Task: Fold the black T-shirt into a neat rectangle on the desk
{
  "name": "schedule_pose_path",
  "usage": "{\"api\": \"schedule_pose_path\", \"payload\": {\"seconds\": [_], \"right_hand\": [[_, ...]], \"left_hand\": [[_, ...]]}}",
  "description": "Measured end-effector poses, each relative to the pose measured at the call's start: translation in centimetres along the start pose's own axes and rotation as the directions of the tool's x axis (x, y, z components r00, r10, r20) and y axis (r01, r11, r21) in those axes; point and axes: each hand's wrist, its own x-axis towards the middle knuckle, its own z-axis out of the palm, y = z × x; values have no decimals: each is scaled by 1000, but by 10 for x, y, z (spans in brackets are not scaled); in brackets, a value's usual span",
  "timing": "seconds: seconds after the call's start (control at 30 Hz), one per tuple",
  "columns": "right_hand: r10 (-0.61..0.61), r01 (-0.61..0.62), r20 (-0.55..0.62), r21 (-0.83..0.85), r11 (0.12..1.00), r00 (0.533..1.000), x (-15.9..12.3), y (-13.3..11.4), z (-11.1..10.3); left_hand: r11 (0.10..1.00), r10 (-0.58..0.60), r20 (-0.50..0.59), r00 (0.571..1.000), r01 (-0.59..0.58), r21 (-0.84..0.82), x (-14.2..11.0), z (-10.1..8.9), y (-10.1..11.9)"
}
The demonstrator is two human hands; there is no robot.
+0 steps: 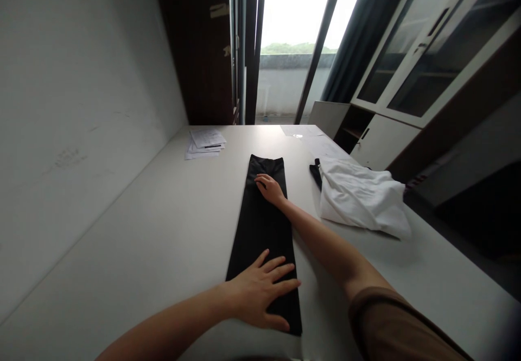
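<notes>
A pair of black trousers (264, 225), folded into a long narrow strip, lies flat on the white table, with what looks like the waistband at the far end. My left hand (260, 290) is spread over the near part of the cloth, palm down, fingers wide apart. Farther up, my right hand (269, 188) rests on the trousers just below the far end, its fingers extended and slightly bent, gripping nothing that shows. Some of the fabric is covered by both hands.
To the right lies a white cloth garment (362, 195) in a loose heap, with a dark piece (315, 175) beneath it. A stack of papers (205, 143) sits at the far left of the table (163, 230). More sheets (321, 145) are at the far right. A wall (81, 133) borders the left side.
</notes>
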Motion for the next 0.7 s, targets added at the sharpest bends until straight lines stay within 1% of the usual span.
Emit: {"api": "schedule_pose_path", "payload": {"seconds": [0.07, 0.13, 0.17, 0.23, 0.27, 0.3, 0.33, 0.4, 0.47, 0.53, 0.6, 0.7], "right_hand": [[-23, 23, -49, 4, 1000, 999, -22, 5, -15], [-30, 29, -34, -9, 1000, 999, -47, 15, -33], [-28, 28, -19, -12, 1000, 999, -60, 20, -42], [-33, 33, 22, 2, 999, 999, -87, 28, -63], [-40, 39, 51, 24, 999, 998, -102, 31, -73], [-59, 54, 96, 51, 997, 994, -116, 31, -83], [-81, 71, 142, 72, 995, 987, -132, 29, -93], [-135, 118, 234, 83, 989, 963, -162, 17, -110], [-182, 171, 306, 63, 983, 935, -191, -2, -123], [-229, 216, 358, 77, 973, 905, -212, -25, -132], [-260, 227, 404, 128, 965, 877, -224, -45, -136], [-292, 219, 446, 209, 953, 846, -227, -64, -135]], "left_hand": [[1000, 2, -56, 998, -3, -19, -1, -6, -9], [999, -50, -174, 983, 49, -12, -3, -15, -28], [995, -93, -244, 965, 95, -2, -5, -20, -40], [979, -183, -363, 914, 204, 20, -12, -32, -66], [967, -223, -400, 889, 255, 29, -17, -38, -79], [955, -252, -410, 877, 294, 41, -23, -42, -91], [946, -272, -399, 876, 319, 53, -29, -45, -101], [941, -287, -344, 894, 330, 71, -40, -47, -112], [947, -283, -288, 915, 313, 67, -50, -45, -113], [957, -268, -251, 930, 288, 45, -59, -41, -106], [966, -248, -212, 945, 259, 23, -66, -37, -97], [972, -230, -145, 962, 235, 16, -75, -34, -86]]}}
